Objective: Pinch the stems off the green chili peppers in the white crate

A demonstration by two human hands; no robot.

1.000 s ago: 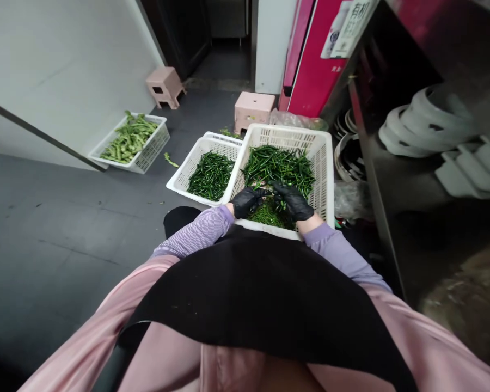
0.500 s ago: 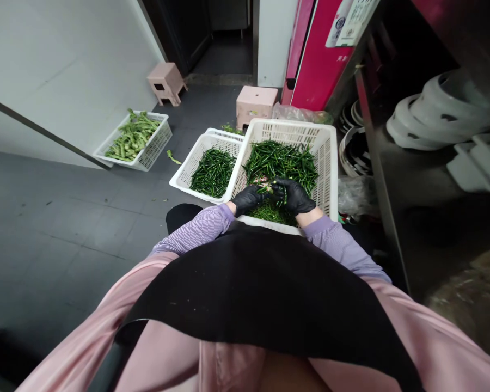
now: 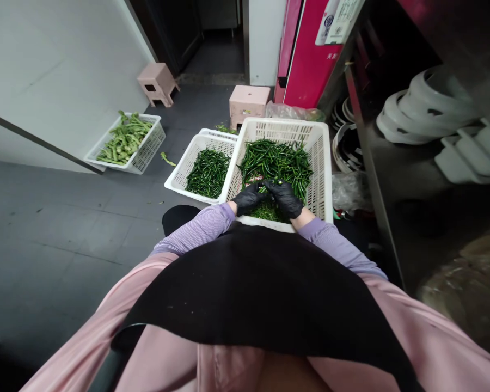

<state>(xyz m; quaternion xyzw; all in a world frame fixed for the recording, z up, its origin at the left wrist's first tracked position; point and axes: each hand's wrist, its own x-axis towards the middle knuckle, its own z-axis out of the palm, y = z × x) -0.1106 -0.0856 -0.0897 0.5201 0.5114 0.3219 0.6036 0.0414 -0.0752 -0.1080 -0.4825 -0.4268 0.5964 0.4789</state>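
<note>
Both hands wear black gloves and meet over the near part of a large white basket [image 3: 322, 163]. My left hand [image 3: 248, 198] is closed around green chili peppers whose ends show at its fingertips. My right hand [image 3: 284, 197] is closed too, its fingers on peppers close to the left fingertips. Long green chili peppers [image 3: 275, 160] fill the far part of this basket, and a pile of small green stems [image 3: 267, 210] lies below the hands. Against its left side stands a smaller white basket [image 3: 179, 177] holding more green peppers [image 3: 208, 173].
A white basket [image 3: 150, 147] of thicker pale green pods stands by the left wall. Two pink stools [image 3: 250, 102] [image 3: 157, 81] are farther back. On the right are a metal shelf [image 3: 386, 218] with white containers [image 3: 428, 109] and a plastic bag [image 3: 349, 190].
The view has shifted slightly, so the baskets appear a little farther left. My right hand has moved closer to my left hand, and its fingers have drawn over the peppers.
</note>
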